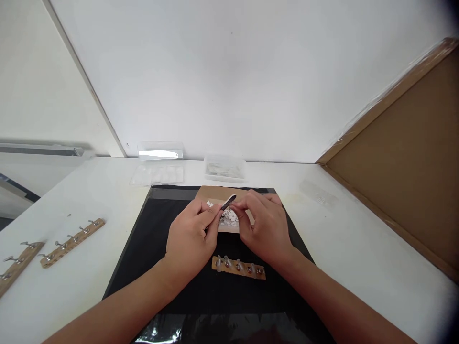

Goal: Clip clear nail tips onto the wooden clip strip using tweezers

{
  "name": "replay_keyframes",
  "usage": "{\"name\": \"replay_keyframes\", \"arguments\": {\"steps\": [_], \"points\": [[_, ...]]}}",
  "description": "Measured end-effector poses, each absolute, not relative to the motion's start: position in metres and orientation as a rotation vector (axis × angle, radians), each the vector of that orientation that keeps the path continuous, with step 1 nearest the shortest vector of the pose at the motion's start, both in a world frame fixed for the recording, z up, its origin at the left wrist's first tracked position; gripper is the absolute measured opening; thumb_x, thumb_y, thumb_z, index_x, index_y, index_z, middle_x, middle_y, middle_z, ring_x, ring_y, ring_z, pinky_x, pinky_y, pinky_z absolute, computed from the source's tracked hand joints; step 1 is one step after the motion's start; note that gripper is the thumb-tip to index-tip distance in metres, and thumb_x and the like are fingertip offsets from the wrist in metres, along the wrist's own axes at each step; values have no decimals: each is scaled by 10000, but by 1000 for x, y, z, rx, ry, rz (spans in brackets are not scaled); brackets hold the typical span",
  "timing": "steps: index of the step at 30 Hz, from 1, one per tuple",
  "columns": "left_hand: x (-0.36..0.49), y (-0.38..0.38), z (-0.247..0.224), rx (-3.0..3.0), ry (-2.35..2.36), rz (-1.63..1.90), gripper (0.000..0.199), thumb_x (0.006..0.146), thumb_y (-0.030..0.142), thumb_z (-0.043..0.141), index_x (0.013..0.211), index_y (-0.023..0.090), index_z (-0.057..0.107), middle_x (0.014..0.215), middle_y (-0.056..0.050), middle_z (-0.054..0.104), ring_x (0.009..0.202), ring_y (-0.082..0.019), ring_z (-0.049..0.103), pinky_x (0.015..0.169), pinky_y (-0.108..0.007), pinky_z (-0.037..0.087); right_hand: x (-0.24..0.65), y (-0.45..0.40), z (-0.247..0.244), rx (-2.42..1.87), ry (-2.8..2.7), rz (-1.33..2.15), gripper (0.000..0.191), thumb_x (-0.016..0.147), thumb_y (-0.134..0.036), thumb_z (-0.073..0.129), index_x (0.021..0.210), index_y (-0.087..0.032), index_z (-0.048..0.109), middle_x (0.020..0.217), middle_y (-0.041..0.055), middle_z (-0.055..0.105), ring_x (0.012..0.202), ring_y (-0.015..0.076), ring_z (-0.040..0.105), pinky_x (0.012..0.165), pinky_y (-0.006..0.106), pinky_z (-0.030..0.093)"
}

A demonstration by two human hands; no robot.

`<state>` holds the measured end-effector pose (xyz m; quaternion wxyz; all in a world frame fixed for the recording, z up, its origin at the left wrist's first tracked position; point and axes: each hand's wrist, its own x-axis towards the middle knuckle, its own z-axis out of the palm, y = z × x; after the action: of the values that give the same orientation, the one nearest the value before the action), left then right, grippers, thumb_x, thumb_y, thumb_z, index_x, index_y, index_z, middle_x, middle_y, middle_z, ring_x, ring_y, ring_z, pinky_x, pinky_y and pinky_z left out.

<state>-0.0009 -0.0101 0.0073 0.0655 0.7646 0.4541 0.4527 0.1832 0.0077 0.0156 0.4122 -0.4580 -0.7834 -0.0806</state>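
Observation:
In the head view my left hand (193, 229) is closed, with thumb and fingertips pinching a small nail file (228, 201), dark-faced with a pale edge and a rounded tip. My right hand (265, 227) is closed in a pinch beside the file; whatever sits between its fingertips is too small to make out. Below both hands lies a cardboard piece (211, 192) bearing many small white bits (229, 217). Nearer to me, a wooden strip (233, 270) with several metal studs carries clear nail tips (239, 265).
A black mat (143, 267) covers the middle of the white table (344, 234). Two more wooden strips with metal studs (73, 241) lie at left. At the back stand an open clear case (158, 174) and a clear box of nail tips (225, 171). A cardboard panel (405, 157) leans at right.

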Motion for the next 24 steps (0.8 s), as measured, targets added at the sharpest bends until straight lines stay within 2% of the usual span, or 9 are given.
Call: {"name": "replay_keyframes", "arguments": {"steps": [4,7,11,17,24], "points": [[-2,-8,7,2276,1373,1419,231,1031,227,584,1157,195,776,775,5,554,684,-114,535,629,-252,445,188,8,15,-1156,-1901,-118,152,1026,-222,594,874,-217,582,797,-14,685,704,160,634,784,368,375],[-6,-2,4,2269,1444,1423,253,1018,229,594,1206,208,762,826,-6,597,728,-119,588,672,-253,475,194,9,14,-1178,-1845,-30,137,1030,-293,624,905,-236,617,828,-18,716,753,175,672,832,382,404],[-16,11,1,2271,1558,1441,225,981,245,622,1144,206,772,829,-11,619,731,-130,611,668,-258,486,202,11,13,-1262,-1713,122,147,1013,-398,649,961,-262,643,893,9,758,814,221,718,838,398,475],[-34,29,3,2262,1756,1449,191,949,275,634,1063,202,770,869,-24,684,785,-164,654,694,-282,517,209,13,11,-1298,-1601,307,252,1024,-433,612,1208,-261,625,886,26,755,914,245,742,852,399,536],[-48,47,-12,2222,1871,1243,185,931,297,631,1050,216,748,912,-37,726,801,-204,682,671,-313,507,211,14,12,-1286,-1649,342,210,1030,-410,602,1164,-274,689,893,17,771,894,228,746,869,390,534]]}}
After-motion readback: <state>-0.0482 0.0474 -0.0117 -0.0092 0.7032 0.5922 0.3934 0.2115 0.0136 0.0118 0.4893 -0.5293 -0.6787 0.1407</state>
